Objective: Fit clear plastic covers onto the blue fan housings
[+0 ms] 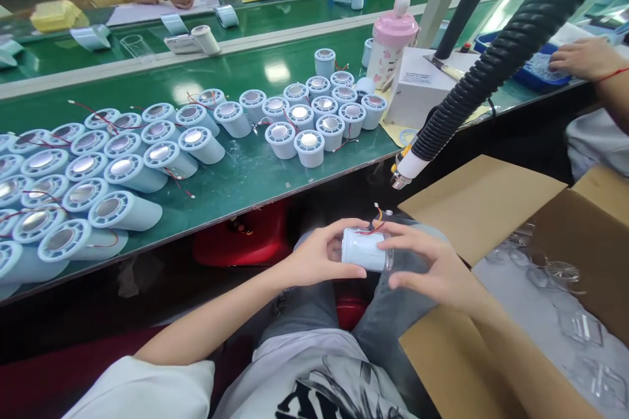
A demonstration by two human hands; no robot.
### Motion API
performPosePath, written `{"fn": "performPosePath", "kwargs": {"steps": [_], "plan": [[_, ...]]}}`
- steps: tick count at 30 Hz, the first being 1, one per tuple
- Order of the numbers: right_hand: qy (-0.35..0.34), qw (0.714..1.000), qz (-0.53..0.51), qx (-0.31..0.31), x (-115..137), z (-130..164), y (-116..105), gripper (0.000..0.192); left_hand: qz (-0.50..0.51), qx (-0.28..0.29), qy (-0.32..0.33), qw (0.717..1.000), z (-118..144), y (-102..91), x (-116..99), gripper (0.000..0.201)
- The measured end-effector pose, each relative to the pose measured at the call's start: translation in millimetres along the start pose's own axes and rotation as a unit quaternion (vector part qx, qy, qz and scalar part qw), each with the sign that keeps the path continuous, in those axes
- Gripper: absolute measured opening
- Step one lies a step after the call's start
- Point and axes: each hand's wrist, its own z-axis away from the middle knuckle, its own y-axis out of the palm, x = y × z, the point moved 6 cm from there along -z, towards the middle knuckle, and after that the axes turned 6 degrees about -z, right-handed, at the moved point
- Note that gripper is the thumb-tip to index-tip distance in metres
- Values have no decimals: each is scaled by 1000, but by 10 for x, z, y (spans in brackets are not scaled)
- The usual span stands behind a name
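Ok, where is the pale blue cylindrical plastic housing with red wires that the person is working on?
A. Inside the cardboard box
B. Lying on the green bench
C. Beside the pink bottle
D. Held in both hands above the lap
D: the left hand and the right hand both grip the pale blue cylindrical plastic housing over the lap, below the edge of the green bench.

Left hand (319, 258), right hand (435, 272): bare, ungloved. Forearms uncovered. White short-sleeved T-shirt, black graphic print on front. Grey jeans. No watch, rings visible.
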Motion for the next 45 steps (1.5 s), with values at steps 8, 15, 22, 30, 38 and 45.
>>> {"fn": "performPosePath", "kwargs": {"steps": [8,15,22,30,38,45], "plan": [[-16,997,63,41,23,123,62,39,-62,1,6,998,74,-22,-126,81],[50,996,-60,47,32,116,86,38,-102,13,91,991,120,-23,-261,78],[114,982,-142,58,-33,123,121,34,-154,11,114,981,155,-34,-302,79],[150,964,-216,44,-57,105,171,32,-174,11,133,976,173,-28,-324,79],[202,939,-278,9,-175,110,221,36,-186,14,154,970,186,-21,-345,78],[255,923,-289,4,-195,132,274,43,-173,17,153,973,187,-8,-351,75]]}}
